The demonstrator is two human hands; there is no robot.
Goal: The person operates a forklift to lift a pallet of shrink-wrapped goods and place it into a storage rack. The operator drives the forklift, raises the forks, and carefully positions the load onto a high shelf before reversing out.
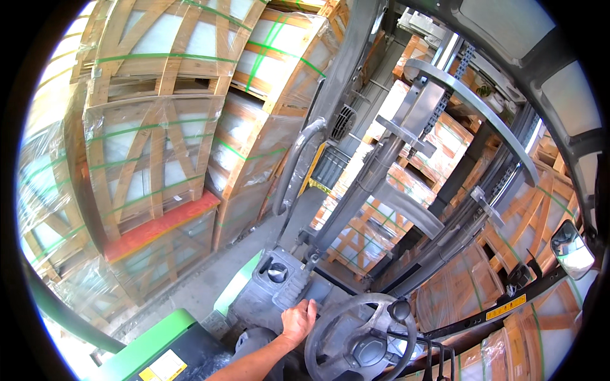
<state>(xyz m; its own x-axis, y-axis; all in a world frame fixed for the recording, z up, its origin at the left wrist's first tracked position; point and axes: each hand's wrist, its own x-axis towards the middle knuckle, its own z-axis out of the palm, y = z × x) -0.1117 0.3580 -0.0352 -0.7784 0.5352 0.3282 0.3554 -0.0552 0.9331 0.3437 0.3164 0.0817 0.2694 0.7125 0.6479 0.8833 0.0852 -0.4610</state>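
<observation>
My left hand [298, 322] is closed in a loose fist, just left of the steering wheel [370, 350] of a forklift. Whatever its curled fingers hold, if anything, is hidden. A dark round knob [399, 310] stands on the wheel's upper right rim. To the right of the wheel rise several thin black control levers [427, 357]. Ahead of the hand is a dusty grey dashboard panel [274, 274] with a round recess. My right hand is out of the picture.
Wooden crates [152, 143] wrapped in film and green straps tower at the left, some above a red beam [159, 225]. The forklift's mast [368, 174] stands ahead, with more crates [365, 232] beyond. A mirror [572, 251] hangs at the right; a green body panel [155, 340] lies lower left.
</observation>
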